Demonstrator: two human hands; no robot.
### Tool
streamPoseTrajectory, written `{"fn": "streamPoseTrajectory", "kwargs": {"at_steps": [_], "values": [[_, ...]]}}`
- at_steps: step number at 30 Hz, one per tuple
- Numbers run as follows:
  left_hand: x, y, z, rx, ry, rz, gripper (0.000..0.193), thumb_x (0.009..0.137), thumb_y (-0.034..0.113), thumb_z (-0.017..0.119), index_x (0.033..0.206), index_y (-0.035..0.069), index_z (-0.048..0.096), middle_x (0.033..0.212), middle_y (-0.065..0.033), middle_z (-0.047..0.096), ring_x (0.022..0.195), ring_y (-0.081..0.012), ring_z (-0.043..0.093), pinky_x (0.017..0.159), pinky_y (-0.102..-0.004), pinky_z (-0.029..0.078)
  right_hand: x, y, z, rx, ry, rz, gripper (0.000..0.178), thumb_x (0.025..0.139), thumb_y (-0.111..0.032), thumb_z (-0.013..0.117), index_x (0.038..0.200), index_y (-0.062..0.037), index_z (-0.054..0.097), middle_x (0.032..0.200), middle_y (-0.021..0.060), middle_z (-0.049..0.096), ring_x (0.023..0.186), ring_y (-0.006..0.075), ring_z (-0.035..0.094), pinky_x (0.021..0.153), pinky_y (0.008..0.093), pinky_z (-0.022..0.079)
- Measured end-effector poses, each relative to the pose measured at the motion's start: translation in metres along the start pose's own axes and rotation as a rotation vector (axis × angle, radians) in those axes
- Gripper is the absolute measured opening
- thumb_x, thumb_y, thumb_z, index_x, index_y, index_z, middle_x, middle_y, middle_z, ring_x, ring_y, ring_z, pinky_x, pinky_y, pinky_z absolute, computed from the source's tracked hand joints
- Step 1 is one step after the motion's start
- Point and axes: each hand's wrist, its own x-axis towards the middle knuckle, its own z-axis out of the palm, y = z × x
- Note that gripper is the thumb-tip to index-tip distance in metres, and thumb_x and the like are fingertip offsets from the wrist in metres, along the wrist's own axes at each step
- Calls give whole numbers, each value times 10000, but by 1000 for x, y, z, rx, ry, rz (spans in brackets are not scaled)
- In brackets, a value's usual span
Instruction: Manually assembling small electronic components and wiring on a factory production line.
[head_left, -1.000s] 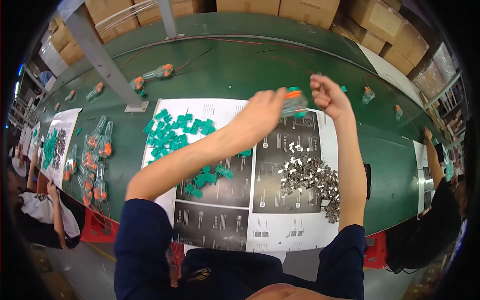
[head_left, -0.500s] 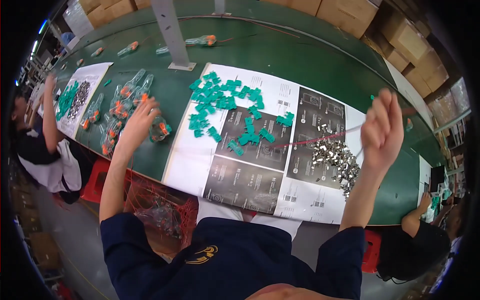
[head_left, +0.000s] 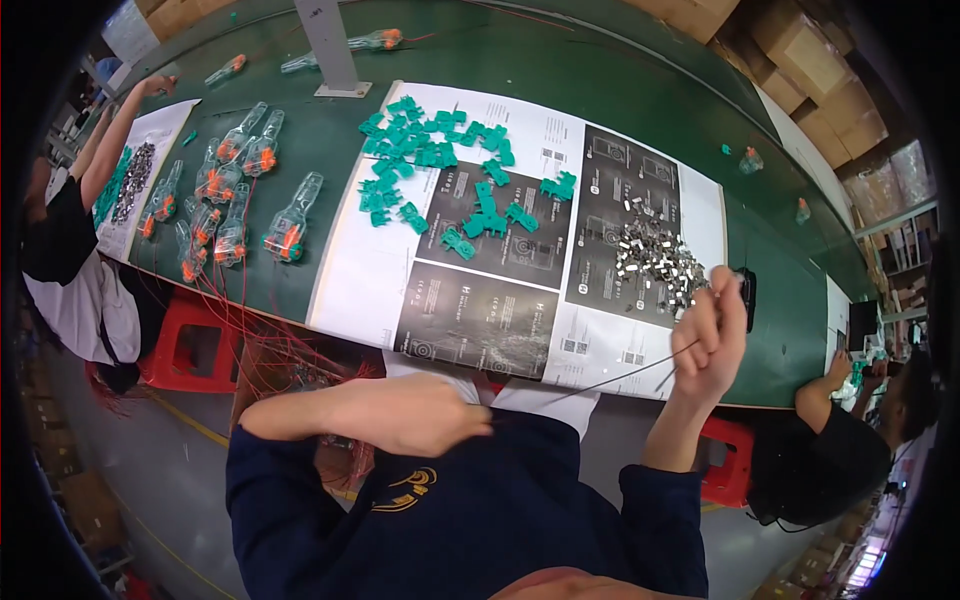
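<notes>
My left hand (head_left: 430, 415) is closed in front of my torso, below the table's near edge. Beyond the near right part of the printed sheet, my right hand (head_left: 712, 340) is raised with its fingers pinched. A thin dark wire (head_left: 620, 376) stretches slantwise between the two hands; its end at the left hand is blurred. Nearest the right hand lies a heap of small shiny metal pieces (head_left: 660, 262). Green plastic pieces (head_left: 435, 152) are scattered over the sheet's far left and middle. Clear bottle-shaped plastic parts with orange inserts (head_left: 292, 220) lie left of the sheet.
The large printed sheet (head_left: 480, 330) covers the green table's (head_left: 480, 60) middle. A metal post (head_left: 328, 45) stands behind it. Red wires (head_left: 235, 315) hang over the near edge at left. Co-workers sit at both sides, near red stools (head_left: 195, 345). Cardboard boxes (head_left: 800, 60) are stacked beyond.
My left hand has come from the clear plastic parts to in front of my torso and is closed. The right hand has moved down and nearer. The wire now runs between them.
</notes>
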Motion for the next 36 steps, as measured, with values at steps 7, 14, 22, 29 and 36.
{"fn": "streamPoseTrajectory", "kwargs": {"at_steps": [7, 14, 22, 29, 36], "values": [[-42, -47, 49, 206, -80, -518, 225, 946, 225, 534, 965, 30, 644, 810, -218, 646, 770, -402, 632, 643, -469, 511, -35, 102, 9, -516, 8, 425, 153, 1016, -182, 468, 1056, -36, 493, 584, 6, 456, 412, 85, 452, 373, 242, 410], [18, 2, -1, -502, 790, -326, 238, 930, 98, 604, 1139, -12, 627, 950, -102, 672, 695, -120, 607, 641, -269, 511, -49, 204, 22, -531, -227, 463, 165, 1021, -169, 447, 1082, -21, 487, 632, 14, 488, 443, 103, 502, 421, 240, 438], [46, -9, -5, -901, 1090, -123, 215, 935, 74, 604, 1110, -48, 630, 878, -86, 697, 694, -56, 592, 610, -191, 471, -52, 239, 25, -705, -270, 478, 309, 986, -215, 539, 1205, -3, 487, 680, 55, 568, 499, 123, 574, 477, 277, 485], [32, -20, 10, -861, 989, -216, 177, 939, 80, 601, 1051, -48, 649, 856, -74, 689, 726, -71, 609, 627, -198, 490, -37, 150, 4, -1020, -437, 376, 308, 891, -220, 670, 1055, 39, 636, 762, 100, 678, 614, 117, 637, 504, 254, 487], [40, -20, 40, -1114, 774, -97, 166, 936, 68, 607, 1045, -50, 653, 867, -82, 697, 792, -98, 634, 659, -219, 485, -25, 107, 16, -630, 158, 207, 112, 892, -16, 613, 927, 81, 657, 686, 93, 607, 419, 68, 466, 359, 205, 352]]}}
